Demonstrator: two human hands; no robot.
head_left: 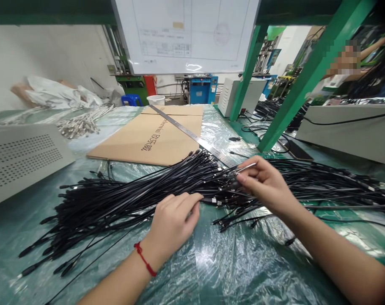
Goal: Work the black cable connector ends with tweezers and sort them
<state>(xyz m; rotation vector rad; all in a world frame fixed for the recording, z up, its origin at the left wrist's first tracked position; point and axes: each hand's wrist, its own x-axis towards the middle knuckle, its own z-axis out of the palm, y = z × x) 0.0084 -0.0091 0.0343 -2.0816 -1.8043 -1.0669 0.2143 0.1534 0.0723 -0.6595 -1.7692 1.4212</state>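
A long heap of thin black cables with small end connectors lies across the green, plastic-covered table. My left hand, with a red string at the wrist, rests on the cables near the middle, fingers curled together on a cable end. My right hand is a little farther right, fingers pinched on a cable end with a silvery tip that sticks out to the left. More cables fan out to the right under my right forearm.
A flat cardboard sheet lies behind the cables with a long steel ruler across it. A perforated grey metal box sits at left, metal parts behind it. Green frame posts and a grey box stand at right; a person is at far right.
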